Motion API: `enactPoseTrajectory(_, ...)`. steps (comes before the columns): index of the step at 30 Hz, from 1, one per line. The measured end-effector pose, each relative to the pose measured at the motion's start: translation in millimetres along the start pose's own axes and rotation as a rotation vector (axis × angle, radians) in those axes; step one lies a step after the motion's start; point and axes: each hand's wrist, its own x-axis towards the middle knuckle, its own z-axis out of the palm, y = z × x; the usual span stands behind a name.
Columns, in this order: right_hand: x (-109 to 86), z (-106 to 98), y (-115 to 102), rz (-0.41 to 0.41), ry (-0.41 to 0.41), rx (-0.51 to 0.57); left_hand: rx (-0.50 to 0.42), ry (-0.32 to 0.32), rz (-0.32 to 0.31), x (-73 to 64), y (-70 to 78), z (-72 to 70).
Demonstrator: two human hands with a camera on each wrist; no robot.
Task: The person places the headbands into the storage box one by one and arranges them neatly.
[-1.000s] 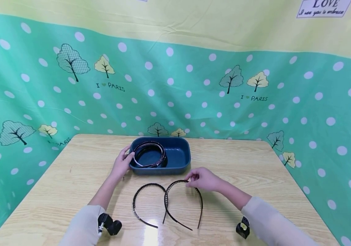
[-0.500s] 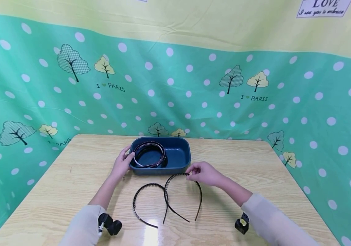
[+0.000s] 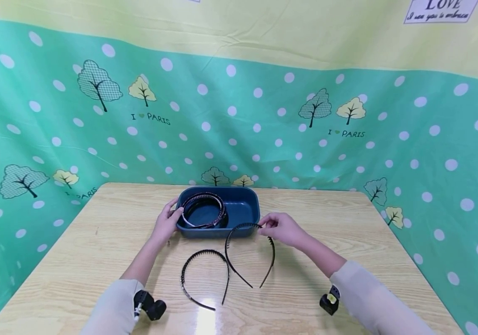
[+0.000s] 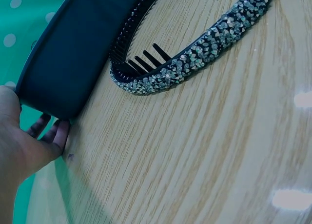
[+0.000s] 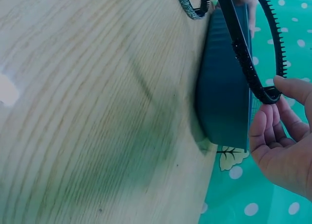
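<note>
My right hand [image 3: 282, 229] pinches a black toothed headband [image 3: 227, 253] near the top of its curve, raised over the front rim of a dark blue plastic box [image 3: 243, 211]. In the right wrist view the band [image 5: 242, 53] shows fine black glitter along its outside, between thumb and fingers. My left hand [image 3: 166, 222] grips the left end of the box, thumb at the rim and fingers against the outer wall. A second headband [image 3: 183, 274], studded with silvery stones in the left wrist view [image 4: 195, 58], lies on the table in front of the box.
Several headbands [image 3: 220, 204] lie stacked in the left part of the box; its right part shows bare floor. The wooden table [image 3: 326, 218] ends at a green dotted curtain [image 3: 272, 121] behind. A light glare spot lies near the front.
My right hand has lifted the pinched headband up and away from me, from beside the studded one to over the box's front rim. The left hand and box have stayed still.
</note>
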Motion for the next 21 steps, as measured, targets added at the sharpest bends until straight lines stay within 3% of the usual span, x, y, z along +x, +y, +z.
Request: enactPoseTrajectory(21, 8.2, -15.0, -3.6, 0.102, 0.174, 0.123, -0.010, -0.004, -0.005, -1.8, 0.3, -0.6)
